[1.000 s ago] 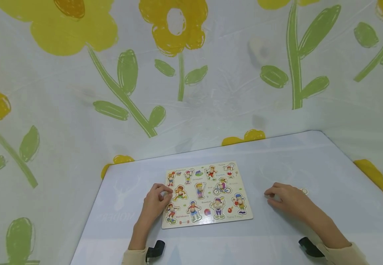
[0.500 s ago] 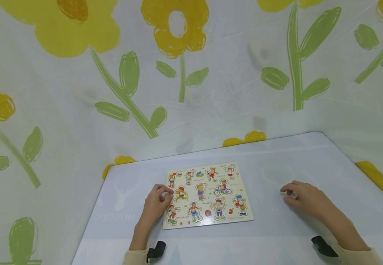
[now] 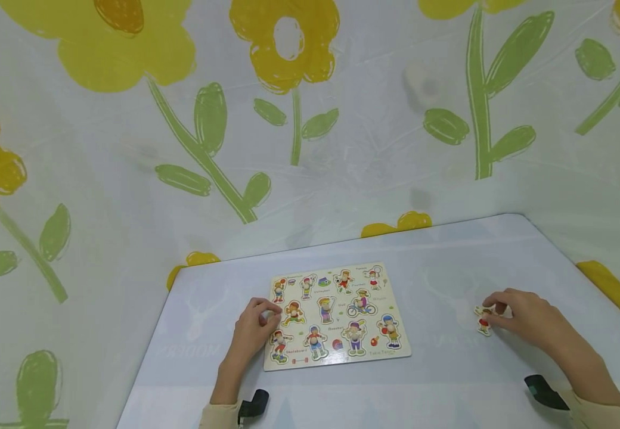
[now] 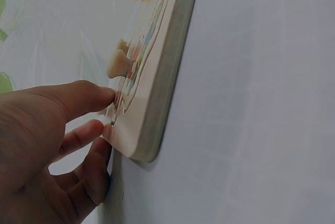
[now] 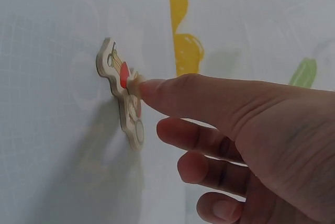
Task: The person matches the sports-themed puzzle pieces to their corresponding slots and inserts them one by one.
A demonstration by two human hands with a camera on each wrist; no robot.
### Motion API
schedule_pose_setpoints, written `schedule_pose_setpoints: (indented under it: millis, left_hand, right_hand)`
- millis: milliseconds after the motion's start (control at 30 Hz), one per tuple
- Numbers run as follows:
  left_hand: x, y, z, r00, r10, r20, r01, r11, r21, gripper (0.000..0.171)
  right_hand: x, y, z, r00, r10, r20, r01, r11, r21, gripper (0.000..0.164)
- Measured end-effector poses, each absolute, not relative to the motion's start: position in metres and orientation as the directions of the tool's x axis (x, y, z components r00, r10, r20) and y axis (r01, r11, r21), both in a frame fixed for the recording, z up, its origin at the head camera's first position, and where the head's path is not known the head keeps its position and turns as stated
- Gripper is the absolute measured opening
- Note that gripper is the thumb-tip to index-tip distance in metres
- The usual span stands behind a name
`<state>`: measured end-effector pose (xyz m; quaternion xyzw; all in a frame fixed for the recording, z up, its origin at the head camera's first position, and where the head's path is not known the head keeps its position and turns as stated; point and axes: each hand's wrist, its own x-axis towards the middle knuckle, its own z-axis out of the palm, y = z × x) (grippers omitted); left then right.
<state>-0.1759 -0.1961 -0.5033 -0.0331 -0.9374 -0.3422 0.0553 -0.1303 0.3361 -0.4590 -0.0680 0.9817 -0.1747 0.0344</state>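
Observation:
A wooden peg puzzle board [image 3: 310,330] with printed sports figures lies on the table. My left hand [image 3: 255,326] rests at its left edge, fingers loosely bent. In the left wrist view, the thumb and fingertips [image 4: 107,98] meet the board's corner below a round wooden knob [image 4: 119,64]. To the right of the board, my right hand [image 3: 521,316] pinches a small figure-shaped puzzle piece [image 3: 484,325] by its knob. Seen from the right wrist, the puzzle piece [image 5: 131,114] stands edge-on with a shadow beside it; the other fingers curl away from it.
A pale table [image 3: 439,256] carries the board and ends at a rounded far-right corner. Behind it hangs a white cloth [image 3: 363,137] printed with yellow flowers and green leaves. Several knobbed figures sit in the board.
My right hand has moved right, away from the board, and now pinches the puzzle piece that lay partly hidden behind it. The left hand keeps its place on the board's edge.

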Motion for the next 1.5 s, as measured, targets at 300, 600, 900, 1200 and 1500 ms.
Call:
schedule_pose_setpoints:
  millis: [300, 600, 900, 1200, 1500]
  left_hand:
    - [-0.176, -0.196, -0.504, -0.993, 0.015, 0.116, 0.086, 0.768, 0.634, 0.007]
    - [-0.174, -0.197, -0.503, -0.993, 0.013, 0.117, 0.085, 0.767, 0.636, 0.008]
    - [-0.176, -0.197, -0.503, -0.993, 0.015, 0.113, 0.084, 0.765, 0.639, 0.008]
    - [-0.175, -0.197, -0.503, -0.994, 0.013, 0.111, 0.082, 0.759, 0.646, 0.008]
    - [-0.175, -0.195, -0.502, -0.993, 0.019, 0.118, 0.091, 0.76, 0.644, 0.008]
  right_hand:
    - [-0.135, 0.339, -0.462, -0.98, -0.18, -0.088, -0.135, 0.918, -0.373, 0.017]
    - [-0.137, 0.332, -0.467, -0.977, -0.187, -0.102, -0.132, 0.909, -0.395, 0.014]
    - [-0.134, 0.33, -0.47, -0.985, -0.159, -0.072, -0.119, 0.912, -0.392, 0.015]
    - [-0.132, 0.327, -0.471, -0.988, -0.155, -0.018, -0.137, 0.914, -0.382, 0.01]
    - [-0.135, 0.325, -0.472, -0.99, -0.131, -0.046, -0.106, 0.927, -0.359, 0.01]
